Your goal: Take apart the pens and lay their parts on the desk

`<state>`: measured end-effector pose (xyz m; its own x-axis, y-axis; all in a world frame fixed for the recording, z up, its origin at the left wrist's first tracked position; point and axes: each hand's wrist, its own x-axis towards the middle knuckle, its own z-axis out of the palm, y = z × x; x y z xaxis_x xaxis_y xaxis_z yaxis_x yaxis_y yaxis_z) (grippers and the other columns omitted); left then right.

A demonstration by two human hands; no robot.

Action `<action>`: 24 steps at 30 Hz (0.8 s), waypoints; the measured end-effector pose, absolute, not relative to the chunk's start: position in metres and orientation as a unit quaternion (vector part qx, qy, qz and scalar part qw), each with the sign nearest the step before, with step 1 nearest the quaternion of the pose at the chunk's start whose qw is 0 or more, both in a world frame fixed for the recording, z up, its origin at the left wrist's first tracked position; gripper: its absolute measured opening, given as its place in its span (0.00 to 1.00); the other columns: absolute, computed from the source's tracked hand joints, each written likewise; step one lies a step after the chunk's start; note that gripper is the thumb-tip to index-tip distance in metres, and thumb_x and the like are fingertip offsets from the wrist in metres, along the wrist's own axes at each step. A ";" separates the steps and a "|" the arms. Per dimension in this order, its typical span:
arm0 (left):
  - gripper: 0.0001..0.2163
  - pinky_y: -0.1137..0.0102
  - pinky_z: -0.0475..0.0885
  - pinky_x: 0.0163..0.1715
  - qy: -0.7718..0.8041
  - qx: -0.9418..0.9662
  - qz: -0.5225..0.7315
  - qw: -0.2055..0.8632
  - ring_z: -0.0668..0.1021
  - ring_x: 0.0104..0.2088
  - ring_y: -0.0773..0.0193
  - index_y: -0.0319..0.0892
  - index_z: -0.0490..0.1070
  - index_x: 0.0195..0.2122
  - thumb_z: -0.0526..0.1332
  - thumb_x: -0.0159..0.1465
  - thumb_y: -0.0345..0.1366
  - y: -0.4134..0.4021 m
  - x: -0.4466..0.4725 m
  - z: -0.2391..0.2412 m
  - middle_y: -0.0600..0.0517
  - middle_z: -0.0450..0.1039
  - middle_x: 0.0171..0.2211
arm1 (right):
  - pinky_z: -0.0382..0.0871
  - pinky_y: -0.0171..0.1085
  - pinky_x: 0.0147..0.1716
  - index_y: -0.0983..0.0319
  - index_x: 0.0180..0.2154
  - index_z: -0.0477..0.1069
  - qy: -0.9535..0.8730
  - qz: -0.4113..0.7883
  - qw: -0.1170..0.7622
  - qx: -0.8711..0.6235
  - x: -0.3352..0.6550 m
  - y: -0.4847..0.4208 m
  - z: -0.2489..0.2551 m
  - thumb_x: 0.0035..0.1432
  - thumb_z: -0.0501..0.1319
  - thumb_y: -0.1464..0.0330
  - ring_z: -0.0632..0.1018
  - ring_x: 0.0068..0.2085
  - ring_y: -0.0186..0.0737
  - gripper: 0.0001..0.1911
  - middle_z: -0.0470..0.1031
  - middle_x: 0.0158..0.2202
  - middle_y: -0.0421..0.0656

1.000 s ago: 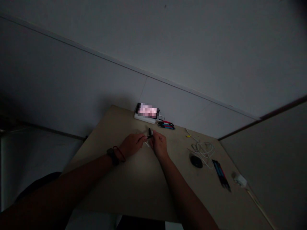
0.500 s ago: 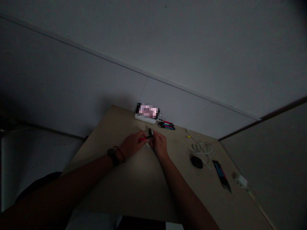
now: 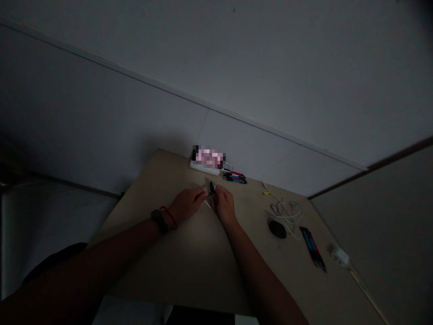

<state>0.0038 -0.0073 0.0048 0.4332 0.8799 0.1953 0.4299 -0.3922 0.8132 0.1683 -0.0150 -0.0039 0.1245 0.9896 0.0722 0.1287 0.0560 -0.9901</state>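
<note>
Over the middle of the desk (image 3: 189, 257), my left hand (image 3: 187, 203) is closed in a pinch on a dark pen part (image 3: 211, 193), whose tip pokes out toward the other hand. Close beside it, my right hand (image 3: 223, 203) is also closed, with a short black pen piece (image 3: 212, 185) standing up at its fingertips. The fingers hide most of both pieces, and I cannot tell if they are joined. A thin white stick-like piece (image 3: 207, 204) shows below, between the hands.
A phone with a lit, blurred screen (image 3: 209, 158) leans on a white block (image 3: 204, 169) by the wall. Several pens (image 3: 234, 177) lie beside it. To the right are a coiled white cable (image 3: 287, 210), a black mouse (image 3: 277, 229), more pens (image 3: 313, 248) and a white plug (image 3: 340, 256).
The red pen part seen across my left fingers is now out of sight, and those fingers have closed over it or turned. My right hand has hardly moved.
</note>
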 end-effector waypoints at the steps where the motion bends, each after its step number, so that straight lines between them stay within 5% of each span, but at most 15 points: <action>1: 0.13 0.70 0.65 0.31 0.430 0.766 0.322 0.352 0.76 0.30 0.62 0.43 0.73 0.37 0.54 0.71 0.44 -0.007 0.004 0.005 0.53 0.76 0.28 | 0.51 0.36 0.18 0.57 0.20 0.60 -0.514 0.416 0.516 -0.545 0.168 -0.015 -0.003 0.62 0.56 0.45 0.60 0.16 0.33 0.28 0.60 0.13 0.34; 6: 0.08 0.71 0.64 0.29 0.438 0.756 0.329 0.358 0.76 0.29 0.63 0.44 0.70 0.41 0.59 0.67 0.43 -0.009 0.003 0.009 0.55 0.75 0.27 | 0.51 0.36 0.18 0.57 0.20 0.60 -0.518 0.408 0.515 -0.548 0.170 -0.015 -0.003 0.62 0.56 0.45 0.60 0.16 0.33 0.28 0.61 0.13 0.34; 17: 0.18 0.68 0.65 0.34 0.432 0.777 0.311 0.335 0.77 0.31 0.61 0.43 0.72 0.35 0.47 0.74 0.42 -0.006 0.003 0.001 0.51 0.76 0.29 | 0.52 0.35 0.18 0.56 0.24 0.58 -0.519 0.398 0.519 -0.551 0.172 -0.010 -0.012 0.61 0.58 0.46 0.60 0.19 0.33 0.24 0.59 0.17 0.33; 24: 0.11 0.71 0.63 0.30 0.445 0.748 0.332 0.362 0.75 0.28 0.63 0.44 0.68 0.44 0.60 0.67 0.45 -0.007 0.004 0.000 0.55 0.74 0.28 | 0.55 0.34 0.21 0.57 0.27 0.62 -0.527 0.374 0.534 -0.545 0.173 -0.010 -0.009 0.60 0.60 0.47 0.61 0.21 0.34 0.22 0.61 0.20 0.34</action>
